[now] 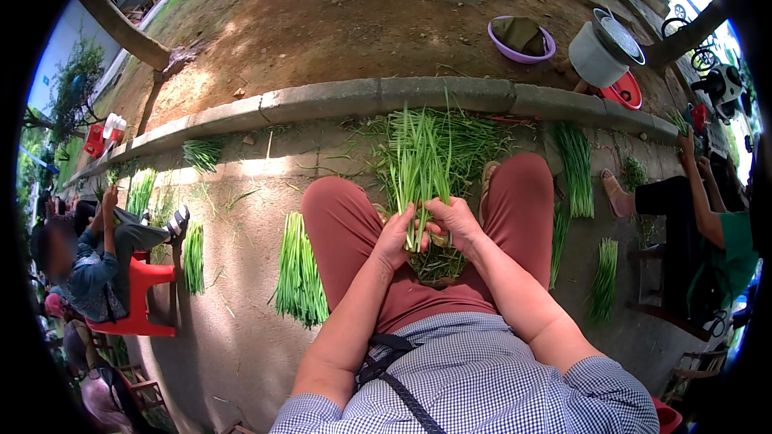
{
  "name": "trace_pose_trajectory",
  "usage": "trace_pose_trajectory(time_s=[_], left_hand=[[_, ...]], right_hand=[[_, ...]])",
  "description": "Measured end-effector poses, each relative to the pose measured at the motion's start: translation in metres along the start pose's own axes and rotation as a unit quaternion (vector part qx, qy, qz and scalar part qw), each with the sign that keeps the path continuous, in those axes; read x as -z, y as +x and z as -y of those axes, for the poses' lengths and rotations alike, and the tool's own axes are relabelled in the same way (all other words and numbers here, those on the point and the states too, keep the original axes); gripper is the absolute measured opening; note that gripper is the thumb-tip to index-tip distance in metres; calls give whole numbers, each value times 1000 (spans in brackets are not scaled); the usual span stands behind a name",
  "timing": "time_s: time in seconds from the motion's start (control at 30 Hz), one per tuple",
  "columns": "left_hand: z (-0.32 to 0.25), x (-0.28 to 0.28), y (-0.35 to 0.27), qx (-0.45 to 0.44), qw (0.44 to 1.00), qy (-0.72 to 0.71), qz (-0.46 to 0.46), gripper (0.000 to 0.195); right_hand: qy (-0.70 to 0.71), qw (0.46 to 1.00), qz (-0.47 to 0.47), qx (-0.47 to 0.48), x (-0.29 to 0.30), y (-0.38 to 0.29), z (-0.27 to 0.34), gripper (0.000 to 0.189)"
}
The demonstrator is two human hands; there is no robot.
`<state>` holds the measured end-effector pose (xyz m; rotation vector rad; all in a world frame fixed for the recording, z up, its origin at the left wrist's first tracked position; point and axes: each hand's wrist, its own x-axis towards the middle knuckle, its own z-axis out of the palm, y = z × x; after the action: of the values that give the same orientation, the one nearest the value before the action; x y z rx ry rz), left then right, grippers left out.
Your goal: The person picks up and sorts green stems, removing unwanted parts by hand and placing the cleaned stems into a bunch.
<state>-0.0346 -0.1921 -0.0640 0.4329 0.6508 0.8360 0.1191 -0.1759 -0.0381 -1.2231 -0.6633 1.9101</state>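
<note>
Between my knees, my left hand (396, 240) is closed around the pale lower ends of a bunch of long green leafy stalks (416, 175), which look like garlic chives. My right hand (456, 224) grips stalks of the same bunch, its thumb and fingers close beside my left hand. The leaf tips point away from me, towards the kerb. Beneath and beyond the bunch lies a loose heap of green stalks and trimmings (476, 138) on the pavement. A neat pile of chives (300, 271) lies left of my left knee.
More chive bundles lie left (193, 258) and right (574, 169). A stone kerb (386, 93) runs across ahead. Beyond it stand a purple basin (522, 59) and a grey-white bucket (594, 57). A person on a red plastic stool (142, 301) sits left; another person (727, 247) sits right.
</note>
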Motion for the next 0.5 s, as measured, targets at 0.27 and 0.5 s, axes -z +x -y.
trace_pose_trajectory(time_s=[0.27, 0.5], left_hand=[[1, -4, -1, -31, 993, 23, -111, 22], [0, -3, -5, -46, 989, 110, -85, 23]], right_hand=[[50, 997, -40, 54, 6, 2, 0, 19], [51, 993, -72, 79, 6, 6, -4, 19]])
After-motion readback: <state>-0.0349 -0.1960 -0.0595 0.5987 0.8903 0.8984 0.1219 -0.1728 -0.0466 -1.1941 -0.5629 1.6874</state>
